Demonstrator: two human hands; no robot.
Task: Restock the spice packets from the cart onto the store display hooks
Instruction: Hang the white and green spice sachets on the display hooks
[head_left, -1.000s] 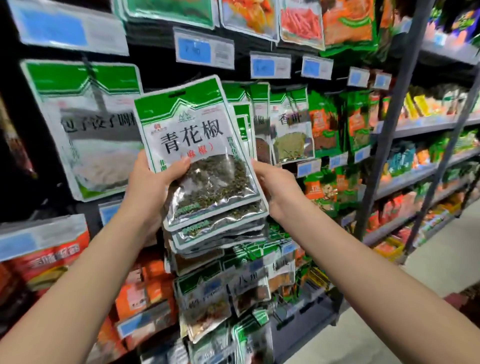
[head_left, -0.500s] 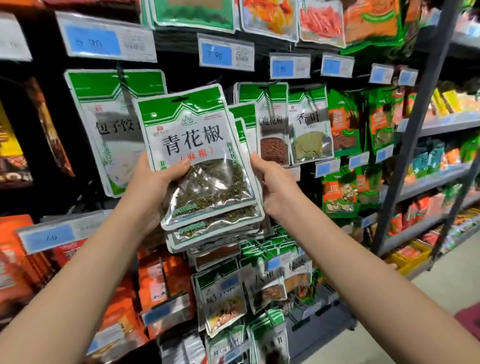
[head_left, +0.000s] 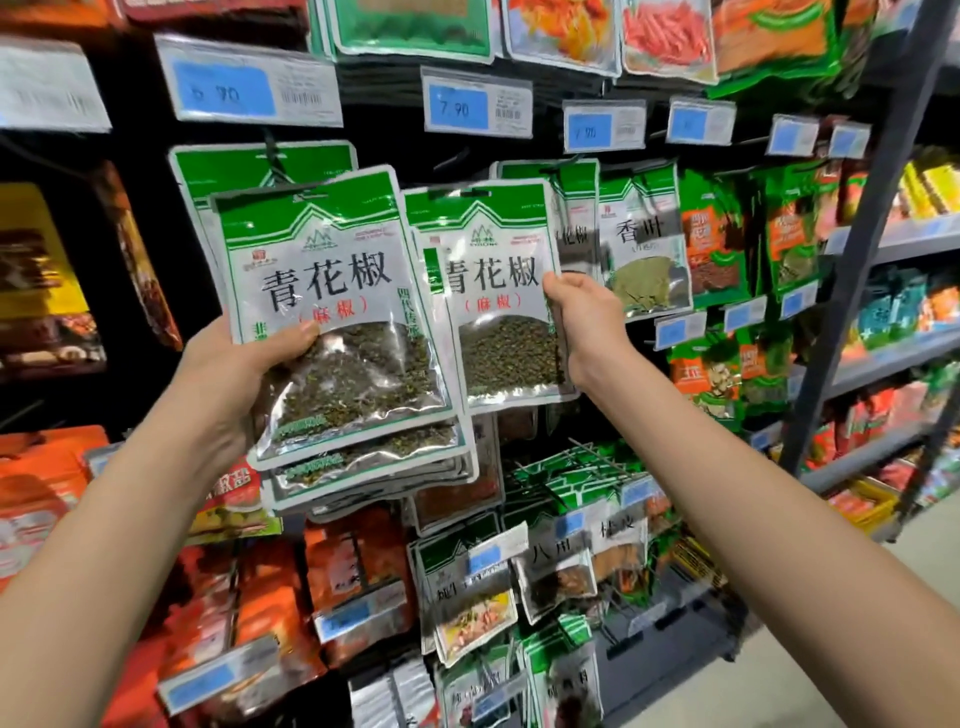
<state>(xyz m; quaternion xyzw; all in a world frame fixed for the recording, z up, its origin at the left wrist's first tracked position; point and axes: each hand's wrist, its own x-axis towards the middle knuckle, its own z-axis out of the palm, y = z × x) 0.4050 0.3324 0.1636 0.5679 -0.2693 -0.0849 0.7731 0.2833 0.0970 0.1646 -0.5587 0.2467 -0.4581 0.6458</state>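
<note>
L hand (head_left: 223, 384) holds a stack (head_left: 337, 322) of pkts just right of it, so lots left to hang. R hand (head_left: 587, 327) pinches 1 pkt (head_left: 493, 291) just left of it; can't tell if it's hooked yet.

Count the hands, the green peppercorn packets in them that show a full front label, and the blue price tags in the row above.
Hands: 2, the left hand and the right hand
Front-facing peppercorn packets: 2, one on top of the left hand's stack, one pinched by the right; those underneath cannot be counted
Blue price tags: 6
Total: 10
</note>
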